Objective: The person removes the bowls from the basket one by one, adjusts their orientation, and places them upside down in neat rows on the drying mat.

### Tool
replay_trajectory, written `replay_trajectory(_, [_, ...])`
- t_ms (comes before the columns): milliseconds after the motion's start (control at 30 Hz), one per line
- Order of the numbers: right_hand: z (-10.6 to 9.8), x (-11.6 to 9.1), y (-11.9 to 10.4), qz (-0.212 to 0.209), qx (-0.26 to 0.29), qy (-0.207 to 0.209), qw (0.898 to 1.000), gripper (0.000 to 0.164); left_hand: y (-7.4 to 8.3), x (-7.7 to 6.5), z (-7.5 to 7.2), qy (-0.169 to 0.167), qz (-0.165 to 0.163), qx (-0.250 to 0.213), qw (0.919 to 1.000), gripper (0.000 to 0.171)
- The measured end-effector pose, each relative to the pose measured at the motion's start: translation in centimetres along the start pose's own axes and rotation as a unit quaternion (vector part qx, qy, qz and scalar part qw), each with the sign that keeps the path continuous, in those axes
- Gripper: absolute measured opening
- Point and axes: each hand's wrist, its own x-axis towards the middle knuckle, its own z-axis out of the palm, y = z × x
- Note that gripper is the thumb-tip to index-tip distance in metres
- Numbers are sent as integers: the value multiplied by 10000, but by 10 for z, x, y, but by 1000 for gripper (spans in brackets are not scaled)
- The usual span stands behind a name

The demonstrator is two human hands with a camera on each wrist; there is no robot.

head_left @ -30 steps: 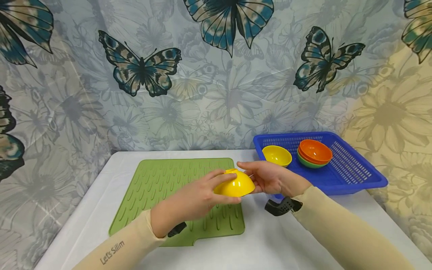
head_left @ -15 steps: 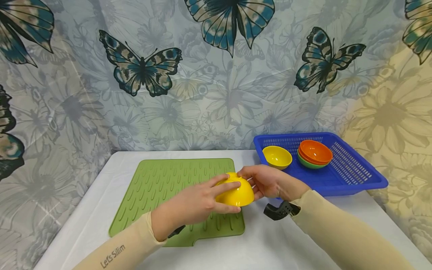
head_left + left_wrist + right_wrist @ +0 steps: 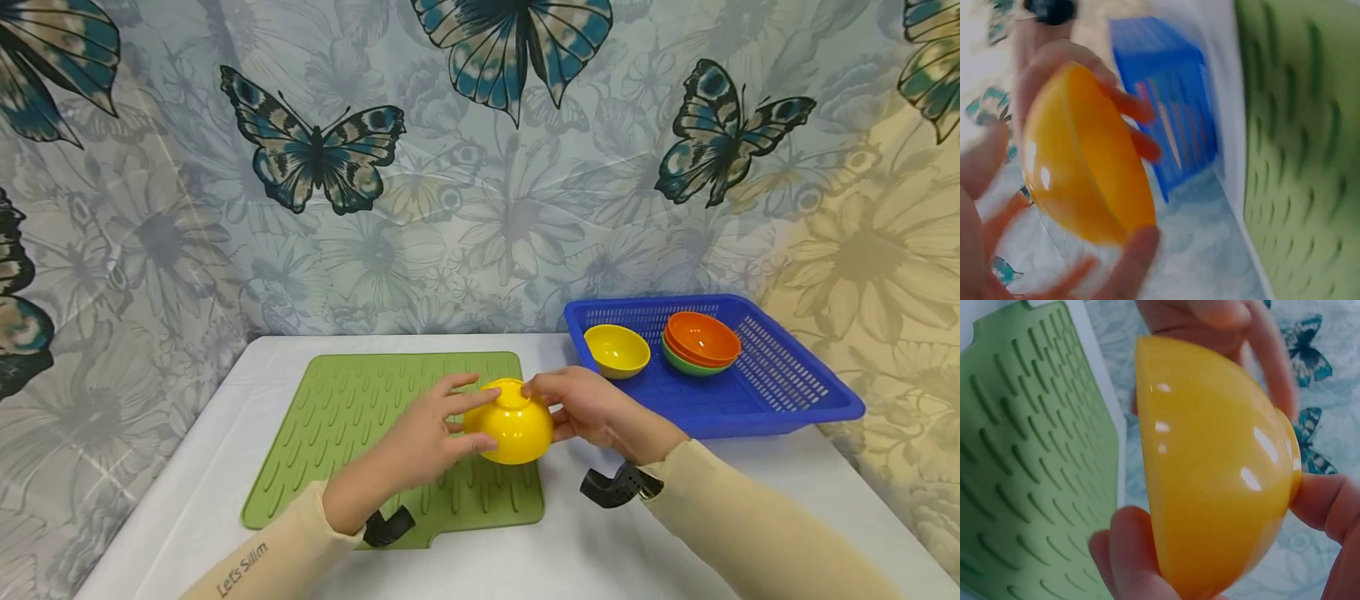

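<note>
An upside-down yellow bowl (image 3: 517, 437) is held above the right side of the green drying mat (image 3: 337, 433). My right hand (image 3: 600, 408) grips it, thumb against the small foot and fingers under the rim, as the right wrist view shows the bowl (image 3: 1216, 469) closely. On the bowl's other side is my left hand (image 3: 431, 425), its fingers spread and fairly straight around the bowl. In the left wrist view, a fingertip (image 3: 1142, 244) of that hand appears to touch the rim; the other fingers are blurred.
A blue basket (image 3: 813, 408) stands at the back right. Inside it are another yellow bowl (image 3: 617, 353) and a stack with orange bowls (image 3: 705, 337) over a green bowl (image 3: 686, 365). White cloth (image 3: 570, 550) covers the table; a butterfly-print curtain (image 3: 480, 208) hangs behind.
The yellow bowl has shifted slightly left and turned, showing its foot more. My left hand's fingers have loosened and spread; my right thumb has come onto the foot.
</note>
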Motion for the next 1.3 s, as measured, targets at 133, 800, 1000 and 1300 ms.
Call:
replay_trajectory(133, [6, -3, 0, -285, -206, 225, 9991, 51, -2, 2, 1, 147, -1274, -1827, 9748, 59])
replay_trajectory(800, [41, 5, 17, -1004, -563, 754, 9905, 59, -17, 12, -7, 561, -2610, -3269, 9066, 52])
replay_trajectory(1000, [50, 9, 17, -973, -682, 800, 9897, 62, -22, 14, -13, 690, -2762, -3052, 9087, 49])
replay_trajectory(1300, [58, 13, 15, -861, -700, 630, 9918, 66, -32, 14, -24, 720, -2898, -2821, 9117, 48])
